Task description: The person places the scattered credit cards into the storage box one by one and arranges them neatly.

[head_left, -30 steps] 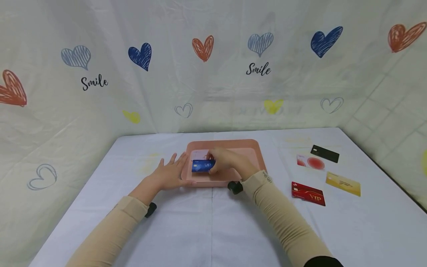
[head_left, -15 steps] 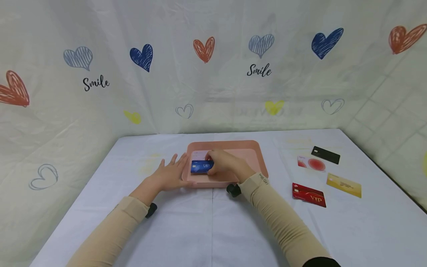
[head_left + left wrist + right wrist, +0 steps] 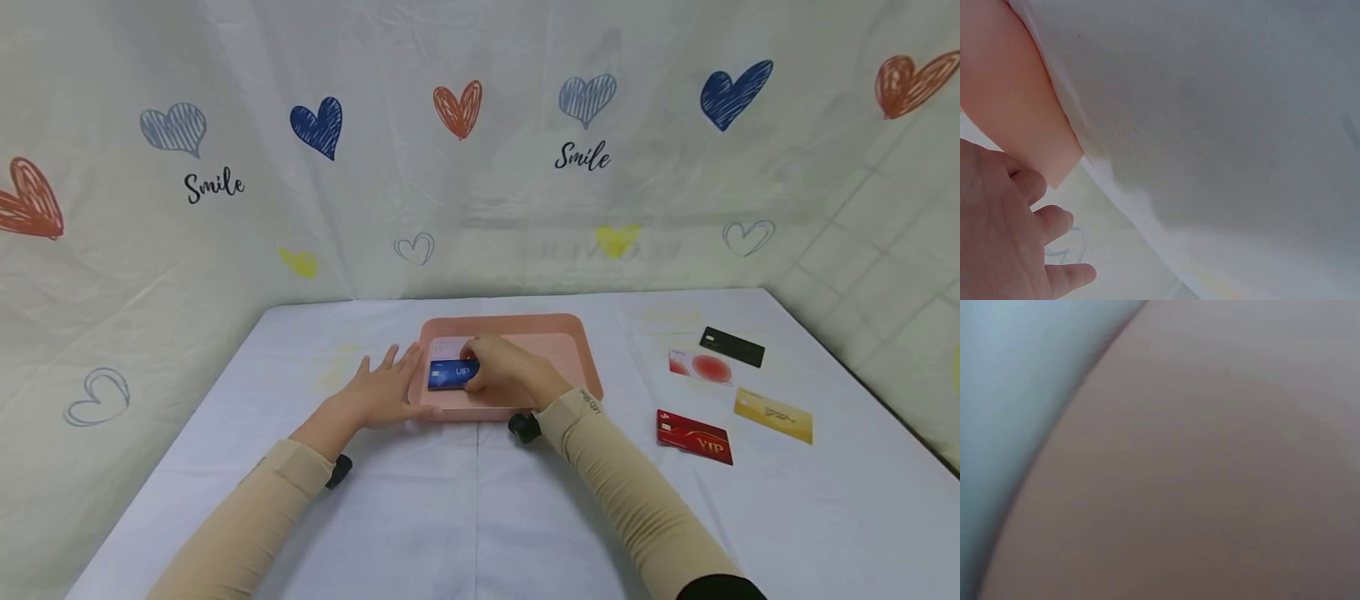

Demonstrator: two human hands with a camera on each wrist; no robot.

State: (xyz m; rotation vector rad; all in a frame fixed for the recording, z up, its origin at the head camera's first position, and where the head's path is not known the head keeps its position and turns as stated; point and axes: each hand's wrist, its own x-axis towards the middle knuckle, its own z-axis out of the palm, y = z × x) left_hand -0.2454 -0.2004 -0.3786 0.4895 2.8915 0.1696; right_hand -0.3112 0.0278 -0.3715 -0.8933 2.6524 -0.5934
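Note:
In the head view a pink tray [image 3: 517, 325] lies on the white cloth. My right hand [image 3: 504, 365] reaches into it, thumb and fingers pinching the right end of a blue VIP card [image 3: 447, 375]. A pale pink card [image 3: 446, 347] lies just behind the blue one, partly covered by the fingers. With fingers spread, my left hand [image 3: 378, 395] rests against the tray's left side. The left wrist view shows that hand [image 3: 1004, 225] at the corner of the tray [image 3: 1022, 100]. A blurred close surface of the tray [image 3: 1197, 462] fills most of the right wrist view.
To the right on the cloth lie a black card [image 3: 732, 347], a white card with a red circle [image 3: 708, 367], a gold card [image 3: 773, 415] and a red VIP card [image 3: 695, 437] overlapping another. A heart-printed sheet [image 3: 510, 192] hangs behind the table.
The right hand and the blue card have shifted slightly left inside the tray. My left hand keeps its place at the tray's side.

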